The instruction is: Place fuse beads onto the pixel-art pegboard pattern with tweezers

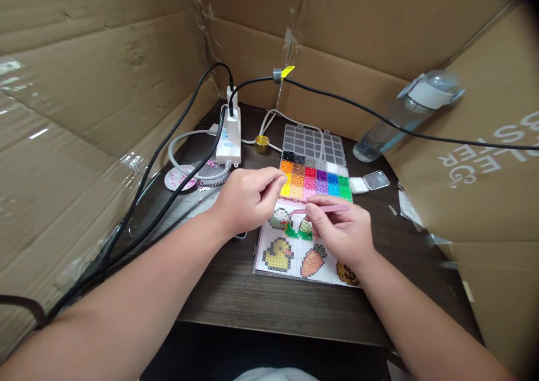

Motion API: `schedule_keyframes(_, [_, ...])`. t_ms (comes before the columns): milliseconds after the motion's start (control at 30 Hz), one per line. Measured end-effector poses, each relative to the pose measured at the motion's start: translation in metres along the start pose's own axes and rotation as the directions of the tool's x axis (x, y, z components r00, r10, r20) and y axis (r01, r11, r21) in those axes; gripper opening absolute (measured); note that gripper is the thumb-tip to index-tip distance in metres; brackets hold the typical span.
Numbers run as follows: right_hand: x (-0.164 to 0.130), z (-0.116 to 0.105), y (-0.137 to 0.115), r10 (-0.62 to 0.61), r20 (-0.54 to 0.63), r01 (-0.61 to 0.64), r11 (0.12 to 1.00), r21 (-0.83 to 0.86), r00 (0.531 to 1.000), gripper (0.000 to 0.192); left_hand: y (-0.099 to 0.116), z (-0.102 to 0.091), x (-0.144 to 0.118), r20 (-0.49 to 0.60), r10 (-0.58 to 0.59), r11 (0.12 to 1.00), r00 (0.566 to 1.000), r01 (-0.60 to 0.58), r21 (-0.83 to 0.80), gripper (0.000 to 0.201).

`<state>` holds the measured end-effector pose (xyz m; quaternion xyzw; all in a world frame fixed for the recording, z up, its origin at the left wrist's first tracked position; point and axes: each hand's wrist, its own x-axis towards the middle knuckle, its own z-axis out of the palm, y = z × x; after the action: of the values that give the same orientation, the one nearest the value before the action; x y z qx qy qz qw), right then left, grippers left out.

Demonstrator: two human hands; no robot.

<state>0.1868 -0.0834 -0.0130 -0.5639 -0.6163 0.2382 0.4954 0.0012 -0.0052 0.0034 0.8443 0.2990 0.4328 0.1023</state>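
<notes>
Pink tweezers (334, 208) lie between the thumb and fingers of my right hand (347, 232), their tips pointing left over a pegboard with a printed pattern sheet (263, 246). Green fuse beads (298, 233) sit on the sheet near the tips. A yellow duck (278, 254), a carrot (313, 261) and a brown round figure (347, 272), partly under my right wrist, show on the sheet. My left hand (249, 198) is closed, thumb against curled fingers, at the left edge of the bead box (315, 174); anything in its grip is hidden. The box holds beads sorted by colour.
Behind stand a white power strip (228, 142) and a small yellow tin (261, 143). A black cable (337, 96) crosses above the table. A water bottle (404, 117) leans at right, near a small case (366, 183). Cardboard walls (357, 27) surround the table; a bead dish (180, 178) lies left.
</notes>
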Motion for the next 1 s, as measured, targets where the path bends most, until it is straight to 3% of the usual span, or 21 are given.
schedule_keyframes(133, [0.015,-0.015,0.012,0.010,0.127,-0.026,0.992,0.127,0.992,0.012,0.000,0.001,0.000,0.010,-0.010,1.000,1.000,0.010,0.005,0.018])
schedule_keyframes(267, [0.023,-0.023,0.023,-0.128,0.242,0.094,0.984,0.151,0.962,0.008,0.000,0.002,0.001,0.011,0.002,1.000,1.000,-0.002,0.025,0.017])
schedule_keyframes(700, [0.014,-0.021,0.029,-0.069,0.222,0.031,0.985,0.168,0.973,0.007,0.002,0.003,0.002,0.028,-0.034,0.997,0.999,0.032,0.076,0.014])
schedule_keyframes(1000, [0.010,-0.021,0.030,-0.118,0.349,0.030,0.968,0.248,0.930,0.011,0.001,0.003,0.002,0.038,-0.055,0.997,0.998,0.053,0.061,0.015])
